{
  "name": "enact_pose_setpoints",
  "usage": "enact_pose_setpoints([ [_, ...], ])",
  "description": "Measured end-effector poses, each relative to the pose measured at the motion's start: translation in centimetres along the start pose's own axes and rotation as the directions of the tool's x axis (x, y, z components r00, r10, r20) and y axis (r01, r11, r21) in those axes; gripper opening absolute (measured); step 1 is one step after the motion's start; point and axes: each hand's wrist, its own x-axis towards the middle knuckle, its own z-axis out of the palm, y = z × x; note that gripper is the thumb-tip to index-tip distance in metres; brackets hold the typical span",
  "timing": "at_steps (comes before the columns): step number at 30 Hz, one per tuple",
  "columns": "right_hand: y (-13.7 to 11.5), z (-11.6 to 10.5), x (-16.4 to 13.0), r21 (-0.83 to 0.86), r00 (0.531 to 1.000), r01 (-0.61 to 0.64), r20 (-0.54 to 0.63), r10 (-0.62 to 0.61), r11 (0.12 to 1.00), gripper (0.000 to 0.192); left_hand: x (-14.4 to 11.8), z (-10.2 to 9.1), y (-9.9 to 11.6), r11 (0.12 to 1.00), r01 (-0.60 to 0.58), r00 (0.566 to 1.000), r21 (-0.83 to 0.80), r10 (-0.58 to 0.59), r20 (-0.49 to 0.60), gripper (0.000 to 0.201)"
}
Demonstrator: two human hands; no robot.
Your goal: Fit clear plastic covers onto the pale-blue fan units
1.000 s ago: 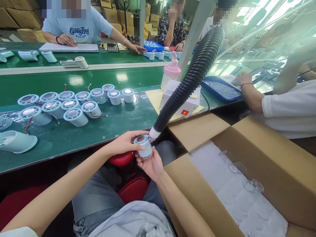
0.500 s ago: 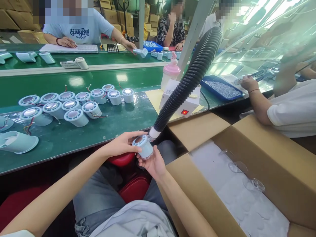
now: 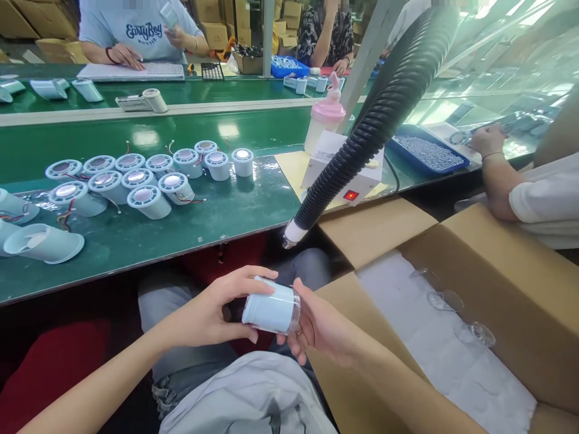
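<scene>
Low in the frame's centre, the left hand [image 3: 205,313] and right hand [image 3: 319,328] clamp the pale blue cylinder [image 3: 271,308], now lowered and turned sideways, away from the black hose nozzle [image 3: 293,234]. Beyond, more cylinders [image 3: 136,181] crowd the green worktop [image 3: 235,211].

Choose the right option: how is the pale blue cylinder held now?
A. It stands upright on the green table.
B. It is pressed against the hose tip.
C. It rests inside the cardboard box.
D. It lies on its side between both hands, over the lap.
D: the cylinder lies sideways, gripped by the left hand and the right hand, below and apart from the hose tip.
</scene>
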Motion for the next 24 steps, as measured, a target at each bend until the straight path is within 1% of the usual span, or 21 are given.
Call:
enact_pose_setpoints([
  [2, 0.1, 0.0, -0.1, -0.007, 0.998, -0.062, 0.027, 0.063, 0.998, 0.067, -0.3, 0.2, 0.5, 0.997, 0.015, 1.0, 0.076, -0.015, 0.004, 0.061],
  [4, 0.3, -0.1, -0.3, -0.069, 0.996, -0.065, 0.053, 0.069, 0.995, 0.074, -0.5, 0.5, 0.9, 0.996, 0.079, 0.996, 0.046, -0.078, -0.037, 0.061],
  [5, 0.4, -0.1, -0.4, -0.123, 0.998, -0.021, 0.049, 0.027, 0.992, 0.076, -0.7, 0.8, 1.1, 0.992, 0.124, 0.99, -0.002, -0.124, -0.062, 0.061],
  [6, 0.5, -0.2, -0.6, -0.194, 0.998, 0.061, 0.028, -0.057, 0.979, 0.075, -0.9, 1.0, 1.3, 0.983, 0.171, 0.981, -0.062, -0.176, -0.083, 0.061],
  [7, 0.6, -0.3, -0.8, -0.281, 0.984, 0.173, 0.005, -0.179, 0.944, 0.072, -1.0, 1.2, 1.4, 0.968, 0.212, 0.969, -0.131, -0.226, -0.098, 0.06],
  [8, 0.6, -0.4, -1.0, -0.384, 0.947, 0.295, -0.007, -0.323, 0.875, 0.068, -1.2, 1.5, 1.6, 0.947, 0.249, 0.956, -0.202, -0.274, -0.103, 0.06],
  [9, 0.7, -0.5, -1.3, -0.493, 0.886, 0.407, 0.008, -0.464, 0.769, 0.066, -1.3, 1.7, 1.6, 0.923, 0.278, 0.944, -0.267, -0.314, -0.102, 0.06],
  [10, 0.7, -0.6, -1.5, -0.593, 0.81, 0.498, 0.059, -0.583, 0.632, 0.067, -1.4, 1.9, 1.7, 0.899, 0.299, 0.933, -0.321, -0.345, -0.099, 0.061],
  [11, 0.8, -0.8, -1.7, -0.67, 0.74, 0.561, 0.142, -0.658, 0.486, 0.07, -1.5, 2.1, 1.7, 0.877, 0.313, 0.924, -0.363, -0.37, -0.096, 0.062],
  [13, 0.9, -1.2, -1.9, -0.737, 0.633, 0.635, 0.324, -0.703, 0.232, 0.068, -1.6, 2.3, 1.6, 0.85, 0.334, 0.912, -0.408, -0.4, -0.086, 0.065],
  [14, 0.9, -1.3, -2.0, -0.742, 0.602, 0.653, 0.384, -0.7, 0.154, 0.064, -1.6, 2.4, 1.6, 0.845, 0.341, 0.91, -0.412, -0.407, -0.083, 0.067],
  [15, 1.0, -1.3, -2.0, -0.74, 0.59, 0.661, 0.411, -0.695, 0.124, 0.06, -1.7, 2.4, 1.5, 0.848, 0.344, 0.91, -0.404, -0.407, -0.081, 0.069],
  [16, 1.1, -1.3, -2.0, -0.736, 0.6, 0.661, 0.402, -0.691, 0.146, 0.059, -1.7, 2.3, 1.5, 0.857, 0.343, 0.913, -0.384, -0.4, -0.079, 0.071],
  [17, 1.3, -1.2, -1.9, -0.724, 0.628, 0.655, 0.362, -0.689, 0.216, 0.06, -1.7, 2.1, 1.6, 0.878, 0.33, 0.922, -0.347, -0.379, -0.081, 0.073],
  [18, 1.4, -1.1, -1.9, -0.694, 0.667, 0.643, 0.298, -0.683, 0.325, 0.06, -1.7, 2.0, 1.6, 0.905, 0.306, 0.935, -0.297, -0.345, -0.087, 0.075],
  [19, 1.6, -1.0, -1.8, -0.636, 0.717, 0.621, 0.225, -0.66, 0.458, 0.059, -1.8, 1.8, 1.6, 0.929, 0.277, 0.948, -0.244, -0.306, -0.089, 0.076],
  [20, 1.7, -0.8, -1.8, -0.549, 0.765, 0.594, 0.16, -0.624, 0.588, 0.057, -1.9, 1.6, 1.6, 0.946, 0.25, 0.959, -0.206, -0.272, -0.084, 0.076],
  [21, 1.9, -0.7, -1.7, -0.451, 0.807, 0.561, 0.113, -0.579, 0.694, 0.054, -1.9, 1.5, 1.7, 0.953, 0.234, 0.965, -0.194, -0.252, -0.073, 0.075],
  [22, 2.0, -0.7, -1.6, -0.363, 0.839, 0.528, 0.084, -0.537, 0.768, 0.05, -1.9, 1.4, 1.7, 0.949, 0.233, 0.967, -0.213, -0.25, -0.057, 0.073],
  [23, 2.0, -0.6, -1.5, -0.303, 0.86, 0.5, 0.067, -0.506, 0.811, 0.048, -1.9, 1.4, 1.6, 0.933, 0.251, 0.963, -0.259, -0.269, -0.035, 0.071],
  [24, 2.0, -0.7, -1.4, -0.276, 0.87, 0.485, 0.056, -0.49, 0.83, 0.046, -1.9, 1.4, 1.6, 0.905, 0.278, 0.955, -0.322, -0.298, -0.012, 0.07],
])
